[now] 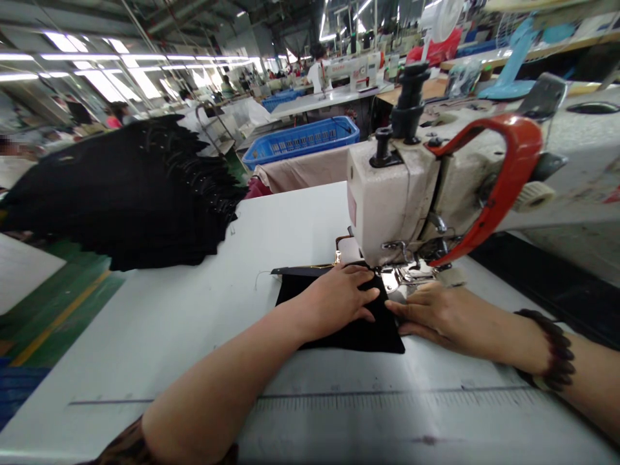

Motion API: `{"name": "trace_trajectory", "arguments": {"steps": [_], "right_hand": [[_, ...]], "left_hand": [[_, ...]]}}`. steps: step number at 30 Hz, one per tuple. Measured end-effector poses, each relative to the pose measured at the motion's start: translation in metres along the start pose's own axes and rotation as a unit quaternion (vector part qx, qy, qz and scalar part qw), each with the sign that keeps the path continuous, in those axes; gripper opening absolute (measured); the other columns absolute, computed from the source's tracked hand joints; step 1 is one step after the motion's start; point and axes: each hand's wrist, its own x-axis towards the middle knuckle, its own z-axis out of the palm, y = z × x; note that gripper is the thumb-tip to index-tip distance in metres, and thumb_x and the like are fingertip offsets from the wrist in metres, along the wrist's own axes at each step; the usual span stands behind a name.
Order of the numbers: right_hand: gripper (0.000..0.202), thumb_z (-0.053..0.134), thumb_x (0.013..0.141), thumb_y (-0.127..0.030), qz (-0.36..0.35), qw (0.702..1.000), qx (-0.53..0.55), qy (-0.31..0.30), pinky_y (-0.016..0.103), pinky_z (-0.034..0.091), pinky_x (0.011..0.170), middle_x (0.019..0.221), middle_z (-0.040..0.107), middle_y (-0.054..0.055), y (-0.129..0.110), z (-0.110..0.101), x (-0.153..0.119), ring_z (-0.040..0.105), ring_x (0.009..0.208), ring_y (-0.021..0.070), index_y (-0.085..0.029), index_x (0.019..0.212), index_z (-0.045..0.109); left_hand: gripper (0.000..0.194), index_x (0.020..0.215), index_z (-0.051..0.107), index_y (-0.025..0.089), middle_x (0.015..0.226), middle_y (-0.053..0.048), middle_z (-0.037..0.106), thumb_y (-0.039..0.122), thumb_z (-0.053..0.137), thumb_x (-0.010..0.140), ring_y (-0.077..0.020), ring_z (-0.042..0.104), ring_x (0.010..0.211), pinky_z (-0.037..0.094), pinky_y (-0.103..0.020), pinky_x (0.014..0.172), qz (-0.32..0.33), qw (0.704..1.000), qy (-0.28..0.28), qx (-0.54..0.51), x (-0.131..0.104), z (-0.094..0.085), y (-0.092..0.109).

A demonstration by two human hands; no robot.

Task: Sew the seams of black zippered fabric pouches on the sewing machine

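A piece of black fabric (372, 332) lies flat on the white sewing table, its upper right edge at the presser foot (391, 279) of a sewing machine (387, 200). Along its far edge runs a zipper (322, 265) with gold-coloured teeth and a metal slider. My left hand (341, 297) rests on the fabric with its fingers spread, close to the foot. My right hand (431, 313) lies to the right, fingers stretched out, its fingertips touching the fabric's right edge. The needle is hidden behind the machine head.
A tall pile of black fabric pieces (126, 194) lies at the table's left edge. Behind the table stands a blue plastic basket (303, 142). A red-orange guard (518, 187) curves off the machine head. Ruler markings (339, 402) run along the table's front.
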Motion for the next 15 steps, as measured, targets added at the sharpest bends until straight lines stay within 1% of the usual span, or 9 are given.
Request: {"name": "trace_trajectory", "arguments": {"steps": [8, 12, 15], "right_hand": [[0.029, 0.044, 0.091, -0.033, 0.002, 1.0, -0.008, 0.005, 0.025, 0.042, 0.052, 0.071, 0.063, 0.004, 0.0027, -0.0002, -0.001, 0.059, 0.061, 0.0157, -0.014, 0.104, 0.061], [0.027, 0.049, 0.089, -0.033, 0.015, 1.0, -0.001, -0.011, 0.025, 0.043, 0.052, 0.072, 0.064, 0.004, 0.0035, -0.0023, 0.0004, 0.06, 0.061, 0.0155, -0.015, 0.105, 0.062], [0.026, 0.05, 0.088, -0.033, 0.015, 1.0, -0.006, -0.006, 0.024, 0.043, 0.053, 0.075, 0.065, 0.005, 0.0028, -0.0036, 0.0019, 0.06, 0.064, 0.0158, -0.016, 0.103, 0.063]], "left_hand": [[0.034, 0.106, 0.058, 0.019, 0.121, -0.009, 0.054, 0.043, 0.054, 0.083, -0.0244, 0.047, 0.115, 0.035, -0.042, 0.097, -0.002, 1.0, -0.002, 0.003, 0.0002, -0.0013, 0.002], [0.036, 0.107, 0.058, 0.018, 0.12, -0.009, 0.054, 0.044, 0.054, 0.082, -0.0242, 0.047, 0.115, 0.036, -0.04, 0.097, 0.004, 1.0, 0.006, 0.009, -0.0002, -0.0015, 0.0015], [0.036, 0.108, 0.057, 0.019, 0.121, -0.008, 0.053, 0.044, 0.053, 0.082, -0.024, 0.047, 0.115, 0.036, -0.04, 0.097, 0.005, 1.0, 0.008, 0.01, -0.0009, 0.0003, 0.0001]]}}
